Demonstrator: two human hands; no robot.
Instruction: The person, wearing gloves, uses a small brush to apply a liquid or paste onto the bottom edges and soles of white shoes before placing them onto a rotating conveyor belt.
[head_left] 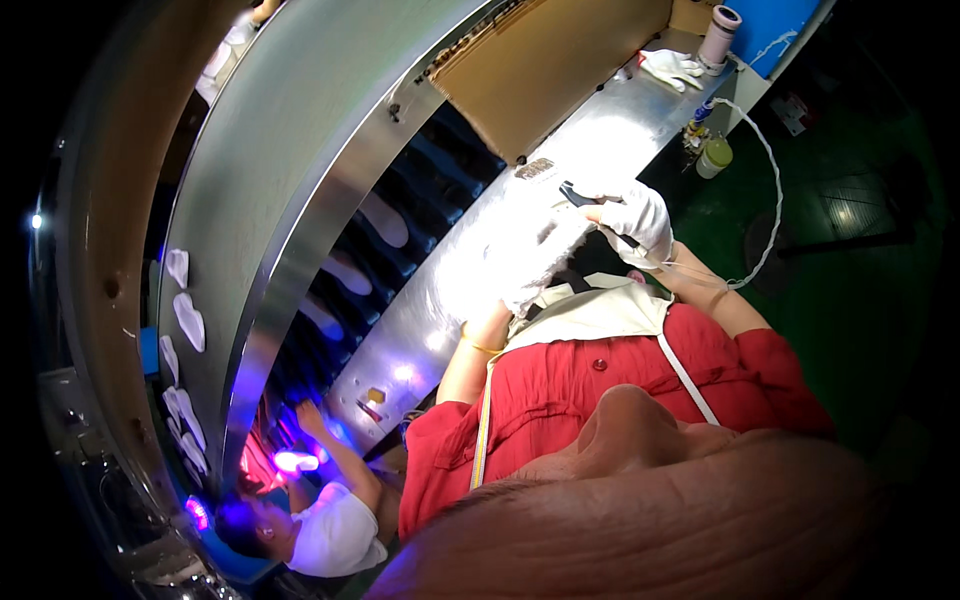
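My right hand (640, 222), in a white glove with a bare fingertip showing, is closed around a slim dark tool (576, 194) whose tip points up and left. A thin pale cord passes beside its wrist. Close by on the left, my left hand (535, 262), also gloved in white, looks closed, its fingers washed out by glare. What it holds, white against the bright metal, I cannot make out. Both hands are above the near edge of a shiny metal bench (450, 270), in front of my pale apron (590, 310).
Beyond the bench stands a cardboard box (550, 70); a white glove (672, 70) and a pink cylinder (720, 38) lie to its right. A white hose (778, 190) loops down at right. White sole-shaped pieces (188, 322) ride a curved belt; a co-worker (335, 530) works under purple light.
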